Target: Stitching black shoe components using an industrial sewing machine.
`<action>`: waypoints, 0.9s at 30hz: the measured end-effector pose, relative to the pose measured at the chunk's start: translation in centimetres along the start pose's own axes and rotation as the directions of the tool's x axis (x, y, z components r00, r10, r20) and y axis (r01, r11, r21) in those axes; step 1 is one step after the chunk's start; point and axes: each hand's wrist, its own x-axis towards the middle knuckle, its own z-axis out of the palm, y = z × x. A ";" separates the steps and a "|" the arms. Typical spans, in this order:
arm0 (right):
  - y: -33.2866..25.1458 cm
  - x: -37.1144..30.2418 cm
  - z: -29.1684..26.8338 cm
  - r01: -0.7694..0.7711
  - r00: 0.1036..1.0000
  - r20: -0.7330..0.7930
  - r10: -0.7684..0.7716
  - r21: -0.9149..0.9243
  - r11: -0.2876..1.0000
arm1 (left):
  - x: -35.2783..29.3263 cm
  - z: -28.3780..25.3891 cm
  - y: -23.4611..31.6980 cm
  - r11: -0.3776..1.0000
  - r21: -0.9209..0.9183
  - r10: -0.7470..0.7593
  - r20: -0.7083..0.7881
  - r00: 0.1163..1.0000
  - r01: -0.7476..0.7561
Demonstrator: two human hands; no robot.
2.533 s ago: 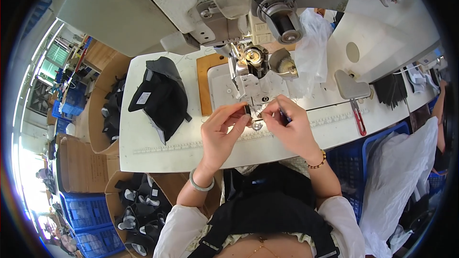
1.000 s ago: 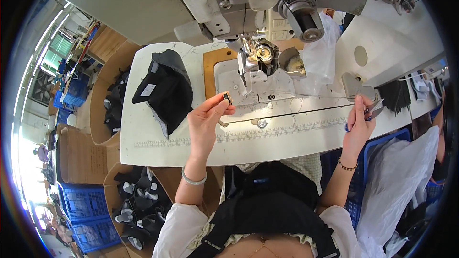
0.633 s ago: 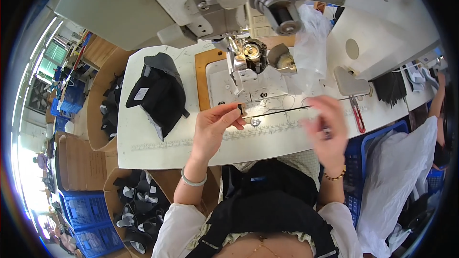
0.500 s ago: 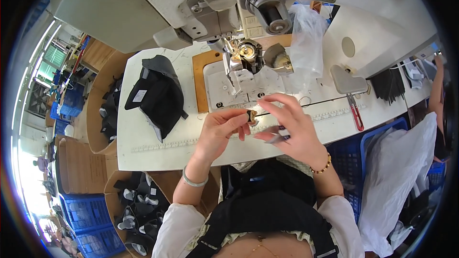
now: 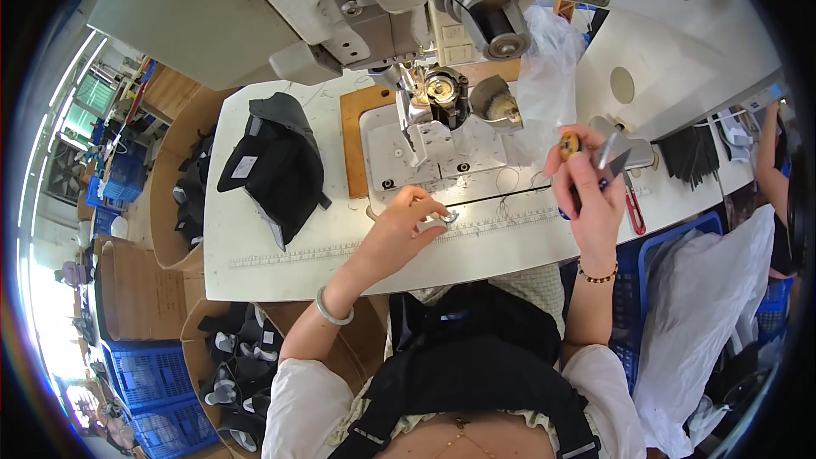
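Observation:
My right hand is raised over the right of the white table, its fingers closed on a small yellowish, brass-like bobbin. The same hand also holds thread snips, whose metal blades stick out beside the fingers. Low over the table's front, my left hand has its fingers apart. Its fingertips are beside a small silver round part, perhaps a bobbin case; whether they touch it I cannot tell. Beyond the hands, the sewing machine's round hook area lies exposed.
A folded black fabric piece lies at the table's left. A printed ruler strip runs along the front. Red-handled scissors lie right, near a blue crate. Cardboard boxes with black pieces stand left. Another person's arm shows far right.
My right hand has moved right and away from the left, now with the bobbin. The left hand, which held a small dark piece, has lowered to the silver part with fingers apart.

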 end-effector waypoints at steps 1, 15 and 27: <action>0.2 -0.2 0.2 -0.102 0.994 0.029 0.104 -0.047 0.994 | 0.0 0.5 -0.6 0.994 0.075 0.082 0.009 0.997 -0.082; 4.0 -2.7 5.5 -0.087 0.917 0.350 0.190 -0.289 0.954 | -0.6 -0.2 2.7 0.649 -0.760 -0.090 -0.112 0.990 -0.027; 4.8 -2.1 5.2 -0.136 0.975 0.127 0.180 -0.297 0.945 | 0.4 -0.4 3.9 0.882 -0.462 -0.068 -0.318 0.946 -0.092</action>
